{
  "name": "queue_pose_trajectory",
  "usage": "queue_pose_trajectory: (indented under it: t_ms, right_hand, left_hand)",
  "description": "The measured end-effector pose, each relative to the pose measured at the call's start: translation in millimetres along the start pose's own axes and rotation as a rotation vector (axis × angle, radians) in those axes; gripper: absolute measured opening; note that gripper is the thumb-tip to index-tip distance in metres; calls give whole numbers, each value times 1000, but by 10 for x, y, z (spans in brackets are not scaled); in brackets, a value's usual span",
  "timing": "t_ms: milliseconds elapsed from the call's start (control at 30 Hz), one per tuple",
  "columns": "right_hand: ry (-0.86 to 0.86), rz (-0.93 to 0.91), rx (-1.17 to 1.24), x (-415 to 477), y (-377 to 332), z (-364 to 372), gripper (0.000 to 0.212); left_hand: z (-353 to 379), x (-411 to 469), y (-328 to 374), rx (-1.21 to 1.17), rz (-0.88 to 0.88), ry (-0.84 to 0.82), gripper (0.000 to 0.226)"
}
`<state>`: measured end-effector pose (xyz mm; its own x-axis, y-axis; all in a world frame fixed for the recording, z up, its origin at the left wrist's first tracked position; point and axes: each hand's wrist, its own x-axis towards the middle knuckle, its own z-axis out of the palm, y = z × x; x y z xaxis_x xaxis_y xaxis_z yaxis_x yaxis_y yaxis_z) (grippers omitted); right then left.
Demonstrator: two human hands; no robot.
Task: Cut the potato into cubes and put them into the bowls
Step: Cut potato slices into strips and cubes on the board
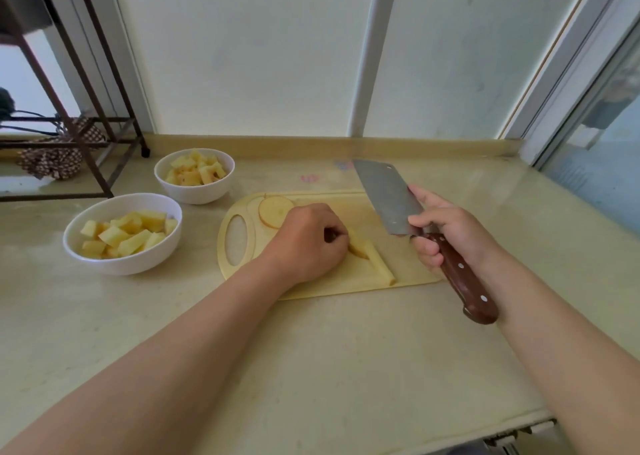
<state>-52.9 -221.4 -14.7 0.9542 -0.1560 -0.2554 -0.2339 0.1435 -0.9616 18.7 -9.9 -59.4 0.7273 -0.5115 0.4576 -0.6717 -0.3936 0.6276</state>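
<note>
In the head view, a pale yellow plastic cutting board (329, 283) with an oval handle hole lay on a beige stone counter (346, 357). On the board, long pale potato strips (377, 264) lay side by side, running toward the board's near right edge. The left hand (308, 243) rested on their far end, its fingers curled down and together onto the strips, the fingertips mostly hidden under the knuckles. Just beyond that hand, a round potato slice (273, 210) with a thin rim of skin lay flat near the handle hole.

The right hand (446, 229) gripped a broad steel cleaver (388, 198) with a reddish-brown riveted wooden handle. The fingers were wrapped round the front of the handle and the thumb and forefinger lay against the blade. The blade was lifted above the board's right part, slanting up and away, clear of the strips.

Left of the board stood two round white bowls, well apart from each other. The nearer bowl (114, 266) held yellow potato cubes (124, 235); the farther bowl (197, 195) held more potato pieces (195, 170). A dark metal rack (90, 143) stood at the far left.
</note>
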Motion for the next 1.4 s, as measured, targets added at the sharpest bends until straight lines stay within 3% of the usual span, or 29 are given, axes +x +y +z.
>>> queue_pose_trajectory:
  t_ms: [133, 333, 400, 467, 567, 733, 900, 1100, 1267, 1400]
  right_hand:
    - [-90, 61, 286, 80, 105, -93, 58]
    - [-166, 55, 396, 96, 142, -124, 58]
    - [-188, 49, 418, 101, 143, -115, 58]
    - [-195, 47, 438, 98, 141, -109, 59]
    - [-186, 29, 435, 88, 143, -119, 61]
    - [-135, 8, 375, 115, 164, -132, 62]
    - [-114, -1, 365, 174, 171, -152, 64]
    - [-115, -48, 389, 145, 145, -167, 43]
    - [-119, -63, 414, 170, 151, -225, 40]
    - [-119, -67, 430, 190, 149, -231, 37]
  left_hand:
    - [-6, 18, 13, -6, -83, -5, 7]
    - [-5, 100, 151, -102, -275, 94, 16]
    - [18, 181, 289, -308, -369, 180, 21]
    - [68, 313, 441, -665, -560, 226, 24]
    - [127, 426, 668, -1235, -862, 166, 27]
    - [134, 417, 722, -1468, -883, -8, 27]
    - [36, 402, 652, -1471, -866, 21, 20]
    - [-130, 358, 548, -1375, -885, 40, 19]
    - [-225, 349, 458, -1072, -895, 31, 18]
    - [-252, 332, 419, -574, -788, -62, 24]
